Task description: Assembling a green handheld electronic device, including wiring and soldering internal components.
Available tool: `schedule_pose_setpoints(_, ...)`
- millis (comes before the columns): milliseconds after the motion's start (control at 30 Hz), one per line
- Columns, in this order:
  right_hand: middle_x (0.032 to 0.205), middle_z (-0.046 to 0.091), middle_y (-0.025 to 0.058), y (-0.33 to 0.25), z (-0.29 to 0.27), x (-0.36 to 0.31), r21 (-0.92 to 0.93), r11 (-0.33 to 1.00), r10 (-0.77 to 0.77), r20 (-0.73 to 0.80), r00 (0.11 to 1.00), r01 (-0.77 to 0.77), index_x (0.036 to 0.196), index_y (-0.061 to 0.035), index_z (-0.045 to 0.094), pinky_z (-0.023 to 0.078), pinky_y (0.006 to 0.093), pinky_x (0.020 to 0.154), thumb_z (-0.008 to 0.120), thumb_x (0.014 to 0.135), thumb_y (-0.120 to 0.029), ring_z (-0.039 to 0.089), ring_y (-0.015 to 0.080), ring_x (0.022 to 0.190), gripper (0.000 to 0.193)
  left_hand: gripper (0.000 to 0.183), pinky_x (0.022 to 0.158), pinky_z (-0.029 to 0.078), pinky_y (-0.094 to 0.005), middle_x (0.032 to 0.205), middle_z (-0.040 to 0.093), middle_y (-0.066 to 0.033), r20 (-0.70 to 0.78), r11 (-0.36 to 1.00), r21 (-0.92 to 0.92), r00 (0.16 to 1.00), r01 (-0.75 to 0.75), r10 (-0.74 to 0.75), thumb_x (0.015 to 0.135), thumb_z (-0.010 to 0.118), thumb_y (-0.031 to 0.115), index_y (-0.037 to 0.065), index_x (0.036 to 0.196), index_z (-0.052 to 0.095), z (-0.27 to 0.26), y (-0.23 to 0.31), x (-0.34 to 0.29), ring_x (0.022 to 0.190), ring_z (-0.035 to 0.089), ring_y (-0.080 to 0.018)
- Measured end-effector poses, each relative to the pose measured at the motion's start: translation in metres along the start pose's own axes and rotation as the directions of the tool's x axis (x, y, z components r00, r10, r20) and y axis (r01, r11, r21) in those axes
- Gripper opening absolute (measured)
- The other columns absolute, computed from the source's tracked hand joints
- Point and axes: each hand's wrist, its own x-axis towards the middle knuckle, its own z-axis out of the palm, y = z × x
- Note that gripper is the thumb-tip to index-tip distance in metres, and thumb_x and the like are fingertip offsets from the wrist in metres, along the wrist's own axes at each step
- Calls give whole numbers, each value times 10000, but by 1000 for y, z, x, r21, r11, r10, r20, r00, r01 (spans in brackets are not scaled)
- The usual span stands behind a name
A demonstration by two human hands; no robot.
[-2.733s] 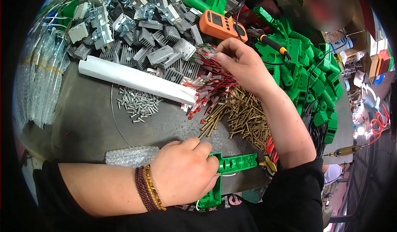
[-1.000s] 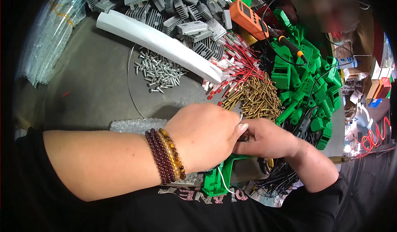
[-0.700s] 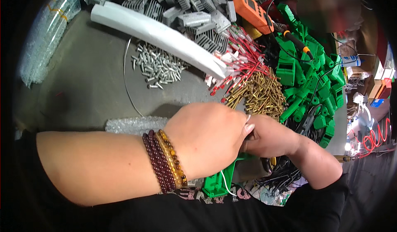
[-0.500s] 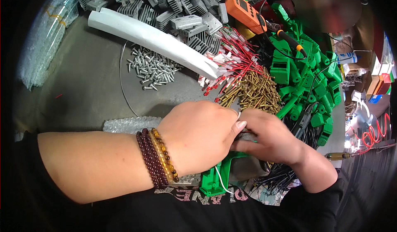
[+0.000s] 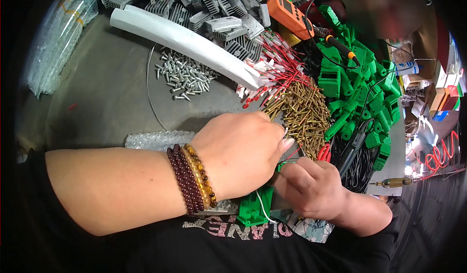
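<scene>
My left hand (image 5: pixel 238 151) is closed with its back up, and most of its fingers are hidden below it. Beneath it sits a green plastic housing (image 5: pixel 254 209), seemingly in its grip, with a white wire (image 5: pixel 263 206) running across. By the left thumb a thin red wire (image 5: pixel 294 153) sticks out. My right hand (image 5: pixel 314 188) is curled close beside the left one, its fingertips smeared and hidden; what they hold cannot be made out. Just behind its knuckles are red curved handles (image 5: pixel 324 152).
Beyond my hands lie brass screws (image 5: pixel 304 112), silver screws (image 5: pixel 185 76), red-wired parts (image 5: pixel 277 66) and a rolled white sheet (image 5: pixel 185 44). Grey heat sinks (image 5: pixel 224 25) are piled at the back. Green housings (image 5: pixel 360 78), an orange meter (image 5: pixel 289 15) and black cables (image 5: pixel 362 168) occupy the right.
My right hand has drawn down, and its fingers have curled in. The red handles and the red wire now show. The left hand stays almost in place.
</scene>
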Motion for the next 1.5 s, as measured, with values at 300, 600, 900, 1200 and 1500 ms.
schedule_pose_setpoints(300, 848, 551, 65, -5, 18, 0, 245, 943, 221, 40, 975, -224, 797, -59, 620, 497, 365, 530, 711, 650, -90, 603, 240, 701, 176, 306, 645, 505, -470, 762, 604, -126, 0, 999, 44, 1000, -23, 23, 960, 579, 247, 39, 738, 608, -1, 7, -6, 739, 614, -366)
schedule_pose_setpoints(600, 881, 667, 155, 24, 19, 5, 548, 505, 585, 350, 731, -667, 901, 0, 642, 518, 442, 815, 823, 758, -324, 644, 367, 812, 398, 358, 594, 461, -503, 665, 585, -170, 48, 999, 30, 999, 16, -17, 977, 567, 295, 42, 724, 575, -2, 9, -6, 678, 597, -401)
schedule_pose_setpoints(900, 1017, 699, 189, 28, 23, 11, 596, 455, 383, 540, 749, -662, 1108, -2, 662, 508, 418, 862, 769, 817, -287, 662, 348, 973, 421, 348, 601, 461, -519, 677, 594, -174, 36, 999, 35, 999, -19, 18, 982, 549, 302, 52, 742, 583, -4, 11, -6, 694, 601, -416)
schedule_pose_setpoints(1200, 877, 629, 93, 7, 24, -29, 599, 741, 425, -69, 903, -303, 907, -60, 704, 501, 406, 776, 823, 738, -234, 611, 292, 879, 270, 246, 637, 484, -510, 721, 626, -163, 137, 984, 169, 990, -60, 37, 930, 617, 261, 56, 793, 610, -8, 16, -14, 714, 626, -399)
schedule_pose_setpoints(1500, 814, 645, 36, -26, 51, -57, 571, 778, 570, -467, 676, -262, 837, -83, 694, 465, 372, 681, 825, 706, -118, 599, 248, 754, 188, 132, 712, 511, -446, 818, 661, -124, 353, 926, 340, 935, -164, 35, 824, 687, 187, 63, 865, 663, 6, 36, 4, 814, 650, -341)
